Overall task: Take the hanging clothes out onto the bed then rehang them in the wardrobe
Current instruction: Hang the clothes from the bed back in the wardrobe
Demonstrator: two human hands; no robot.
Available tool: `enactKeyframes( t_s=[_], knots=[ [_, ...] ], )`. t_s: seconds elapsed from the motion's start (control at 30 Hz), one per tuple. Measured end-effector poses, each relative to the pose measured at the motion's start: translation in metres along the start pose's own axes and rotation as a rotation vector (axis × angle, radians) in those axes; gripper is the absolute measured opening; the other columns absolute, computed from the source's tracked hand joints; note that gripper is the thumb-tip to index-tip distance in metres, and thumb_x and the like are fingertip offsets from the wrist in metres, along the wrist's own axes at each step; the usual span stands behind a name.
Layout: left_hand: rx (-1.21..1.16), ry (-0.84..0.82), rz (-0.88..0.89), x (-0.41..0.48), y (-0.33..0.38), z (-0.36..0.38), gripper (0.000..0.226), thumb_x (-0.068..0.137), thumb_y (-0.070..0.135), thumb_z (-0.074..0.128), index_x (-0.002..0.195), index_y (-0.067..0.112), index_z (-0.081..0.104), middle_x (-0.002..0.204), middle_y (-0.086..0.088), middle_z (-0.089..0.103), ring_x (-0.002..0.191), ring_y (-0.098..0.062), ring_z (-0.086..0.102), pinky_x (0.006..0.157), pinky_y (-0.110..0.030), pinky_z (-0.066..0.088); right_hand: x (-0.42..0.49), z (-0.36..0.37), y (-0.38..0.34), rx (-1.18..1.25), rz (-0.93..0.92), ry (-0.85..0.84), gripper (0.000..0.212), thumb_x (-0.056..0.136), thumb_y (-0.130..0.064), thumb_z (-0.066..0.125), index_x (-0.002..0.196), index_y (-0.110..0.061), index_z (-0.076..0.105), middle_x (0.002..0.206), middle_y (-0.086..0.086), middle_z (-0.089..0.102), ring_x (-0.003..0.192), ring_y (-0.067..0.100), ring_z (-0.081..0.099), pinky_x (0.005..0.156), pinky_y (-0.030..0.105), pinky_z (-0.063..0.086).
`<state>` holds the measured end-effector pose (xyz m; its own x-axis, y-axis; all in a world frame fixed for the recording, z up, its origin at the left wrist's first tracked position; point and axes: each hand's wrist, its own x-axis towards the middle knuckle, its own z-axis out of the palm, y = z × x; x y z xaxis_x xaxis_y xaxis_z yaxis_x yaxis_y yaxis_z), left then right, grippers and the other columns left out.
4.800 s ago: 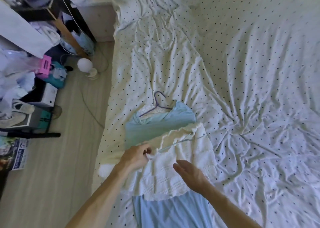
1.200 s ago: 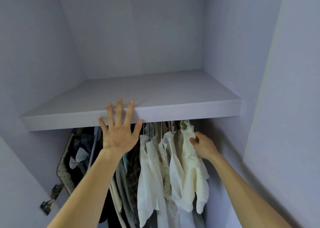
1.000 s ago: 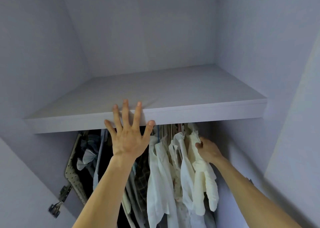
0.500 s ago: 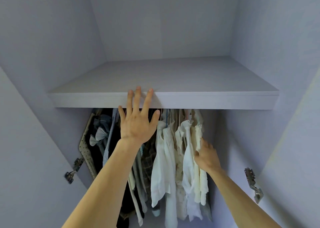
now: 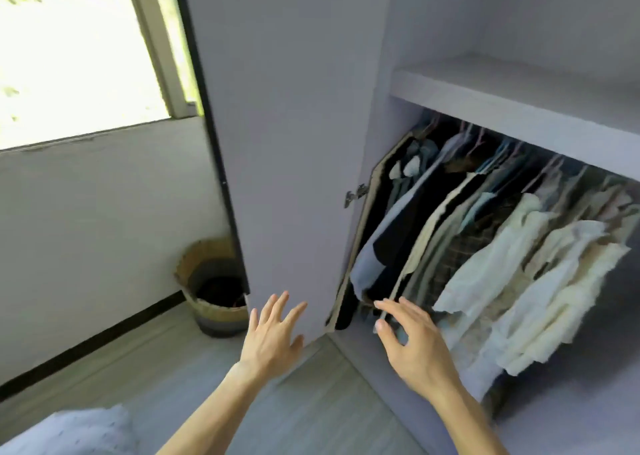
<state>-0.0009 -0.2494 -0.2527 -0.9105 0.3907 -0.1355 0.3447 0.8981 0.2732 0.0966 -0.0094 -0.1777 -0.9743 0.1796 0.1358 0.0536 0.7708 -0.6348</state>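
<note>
Room: A bedroom corner with a bright window [image 5: 69,56] and a grey floor [image 5: 294,402]. A woven basket [image 5: 214,292] sits by the wall, behind the door.
Wardrobe: The wardrobe [image 5: 433,21] is open. Its door [image 5: 287,143] swings out on the left side. A shelf [image 5: 519,108] runs across above the clothes.
Clothes: The hanging clothes [image 5: 485,246] are inside the wardrobe, under the shelf. Dark ones hang on the left. White and cream ones hang on the right.
Left hand: The left hand [image 5: 273,330] is spread wide and holds nothing. It is up by the bottom of the door. I cannot tell if it touches.
Right hand: The right hand [image 5: 412,343] has loose, spread fingers and holds nothing. It reaches near the bottom of the dark clothes.
Bed: Only a corner of the bed [image 5: 69,434] shows, low on the left. No clothes lie on that bit.
How far along: Lots of clothes hang inside and both hands are empty. I think there is much left to do.
Edges: The door edge is close to the left hand. The shelf front sits just over the hanger tops.
Room to move: The dark clothes are squeezed tight. The white ones hang looser. The floor between bed and wardrobe looks good for walking.
</note>
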Motion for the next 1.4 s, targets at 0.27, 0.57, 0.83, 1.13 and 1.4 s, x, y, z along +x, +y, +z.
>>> enactKeyframes(
  t_s=[0.27,0.57,0.83,1.13,1.4],
  knots=[
    [-0.149,0.028,-0.637,-0.238,-0.168,0.026,0.065,0.097,0.042,0.045,0.156,0.038,0.019,0.165,0.001,0.016,0.154,-0.022,0.008,0.122,-0.049,0.016,-0.061,0.170,-0.133,-0.127,-0.425,-0.519,0.039,0.096,-0.041,0.056,0.135,-0.037,0.056,0.145,-0.016,0.050,0.143,0.006,0.028,0.117,0.021,0.018],
    [-0.347,0.163,-1.357,-0.504,-0.192,0.068,0.059,0.099,0.045,0.041,0.155,0.035,0.023,0.162,0.003,0.023,0.151,-0.019,0.017,0.120,-0.051,0.018,-0.159,0.282,-0.289,-0.223,-1.031,-1.021,0.042,0.099,-0.052,0.044,0.141,-0.044,0.046,0.152,-0.017,0.039,0.145,0.009,0.023,0.118,0.025,0.021],
    [-0.481,0.368,-1.881,-0.623,-0.076,0.103,0.059,0.100,0.044,0.043,0.155,0.035,0.024,0.160,0.005,0.027,0.148,-0.019,0.024,0.119,-0.049,0.022,-0.274,0.319,-0.356,-0.220,-1.569,-1.305,0.044,0.101,-0.051,0.039,0.144,-0.042,0.043,0.156,-0.012,0.036,0.147,0.014,0.024,0.119,0.029,0.023],
    [-0.614,0.405,-2.319,-0.656,0.081,0.147,0.054,0.100,0.039,0.043,0.153,0.037,0.029,0.160,0.006,0.025,0.149,-0.016,0.021,0.120,-0.046,0.019,-0.371,0.319,-0.339,-0.233,-1.883,-1.558,0.046,0.103,-0.049,0.037,0.148,-0.040,0.036,0.158,-0.010,0.033,0.149,0.016,0.020,0.118,0.030,0.023],
    [-0.802,0.405,-2.484,-0.675,0.153,0.181,0.056,0.102,0.044,0.041,0.155,0.034,0.026,0.164,0.001,0.021,0.151,-0.019,0.019,0.121,-0.048,0.019,-0.437,0.319,-0.301,-0.385,-2.044,-1.691,0.047,0.103,-0.048,0.036,0.149,-0.038,0.036,0.159,-0.005,0.031,0.150,0.017,0.019,0.119,0.031,0.020]
  ],
)
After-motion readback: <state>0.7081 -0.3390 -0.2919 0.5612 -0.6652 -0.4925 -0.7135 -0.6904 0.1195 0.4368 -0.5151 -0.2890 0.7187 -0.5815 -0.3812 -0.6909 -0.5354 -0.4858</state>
